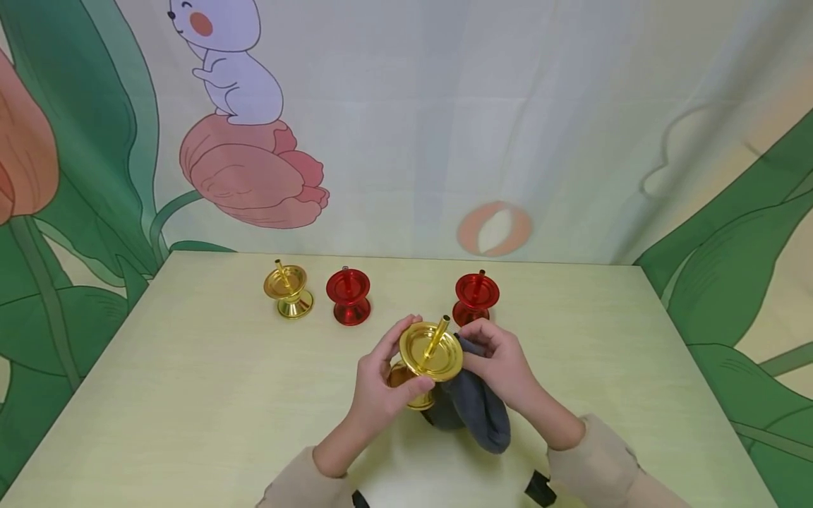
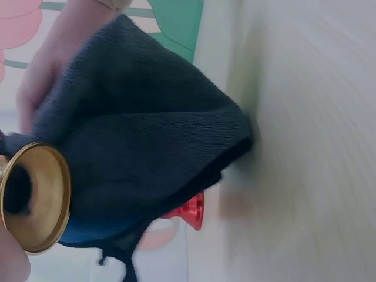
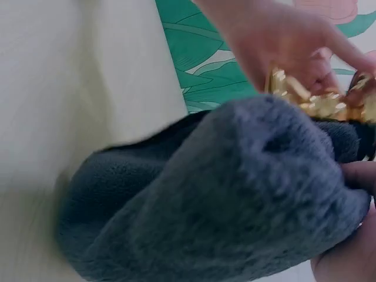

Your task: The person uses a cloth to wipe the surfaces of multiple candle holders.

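Note:
My left hand (image 1: 381, 391) holds a shiny gold candle holder (image 1: 416, 349) above the table, its dish and spike tilted up to the right. Fingers and thumb wrap around its side. A dark grey cloth (image 1: 481, 413) hangs from my right hand (image 1: 506, 363), pinched near the dish's right edge. In the left wrist view the holder's hollow round base (image 2: 51, 202) shows beside the cloth (image 2: 141, 141). The folded fluffy cloth (image 3: 247, 188) fills much of the right wrist view and hides part of the gold holder (image 3: 320, 106).
Toward the table's back stand another gold candle holder (image 1: 295, 305) and a red one (image 1: 350, 312) at the left. A second red candle holder (image 1: 475, 291) stands behind my right hand. A printed curtain (image 1: 406, 141) hangs beyond the pale table (image 1: 190, 395).

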Demonstrator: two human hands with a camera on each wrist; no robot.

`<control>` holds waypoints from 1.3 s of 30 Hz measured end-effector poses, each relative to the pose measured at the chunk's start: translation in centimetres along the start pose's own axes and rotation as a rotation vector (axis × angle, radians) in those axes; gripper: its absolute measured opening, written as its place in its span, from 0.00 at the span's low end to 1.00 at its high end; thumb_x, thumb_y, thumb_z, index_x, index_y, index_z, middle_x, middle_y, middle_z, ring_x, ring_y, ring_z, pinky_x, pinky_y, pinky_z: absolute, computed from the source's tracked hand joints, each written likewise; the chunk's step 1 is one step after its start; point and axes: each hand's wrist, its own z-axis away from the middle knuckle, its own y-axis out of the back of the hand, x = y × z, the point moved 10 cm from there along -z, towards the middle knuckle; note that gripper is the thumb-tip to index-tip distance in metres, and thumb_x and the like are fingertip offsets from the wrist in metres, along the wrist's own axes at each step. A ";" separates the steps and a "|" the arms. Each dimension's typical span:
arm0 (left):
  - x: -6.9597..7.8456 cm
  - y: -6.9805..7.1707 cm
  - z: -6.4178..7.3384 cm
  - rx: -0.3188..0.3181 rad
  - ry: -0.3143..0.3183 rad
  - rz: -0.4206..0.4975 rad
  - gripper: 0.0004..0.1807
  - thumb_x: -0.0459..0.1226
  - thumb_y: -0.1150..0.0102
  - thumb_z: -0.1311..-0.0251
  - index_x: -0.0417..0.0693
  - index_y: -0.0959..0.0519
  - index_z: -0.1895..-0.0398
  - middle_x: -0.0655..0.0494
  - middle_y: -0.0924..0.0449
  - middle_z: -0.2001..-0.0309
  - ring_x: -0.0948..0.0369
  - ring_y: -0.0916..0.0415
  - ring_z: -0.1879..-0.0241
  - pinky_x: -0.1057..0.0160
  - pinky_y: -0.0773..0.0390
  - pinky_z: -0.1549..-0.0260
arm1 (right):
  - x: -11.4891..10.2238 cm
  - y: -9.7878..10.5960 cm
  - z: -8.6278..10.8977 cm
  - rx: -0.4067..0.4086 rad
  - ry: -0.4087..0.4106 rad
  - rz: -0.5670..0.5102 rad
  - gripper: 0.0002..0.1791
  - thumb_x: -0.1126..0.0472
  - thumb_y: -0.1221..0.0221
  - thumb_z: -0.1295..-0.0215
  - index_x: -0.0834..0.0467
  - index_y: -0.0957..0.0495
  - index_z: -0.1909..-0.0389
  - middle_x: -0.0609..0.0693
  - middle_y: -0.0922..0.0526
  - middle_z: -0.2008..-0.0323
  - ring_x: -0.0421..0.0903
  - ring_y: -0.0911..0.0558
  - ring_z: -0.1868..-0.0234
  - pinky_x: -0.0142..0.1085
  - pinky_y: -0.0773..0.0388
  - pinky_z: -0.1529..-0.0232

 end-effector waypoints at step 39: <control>-1.6 0.1 -1.0 0.023 0.207 -0.282 0.42 0.42 0.34 0.56 0.45 0.41 0.36 0.53 0.36 0.38 0.60 0.42 0.36 0.54 0.40 0.40 | 1.2 1.1 0.0 0.171 -0.106 -0.280 0.11 0.74 0.42 0.50 0.56 0.28 0.69 0.44 0.24 0.76 0.36 0.25 0.74 0.26 0.24 0.72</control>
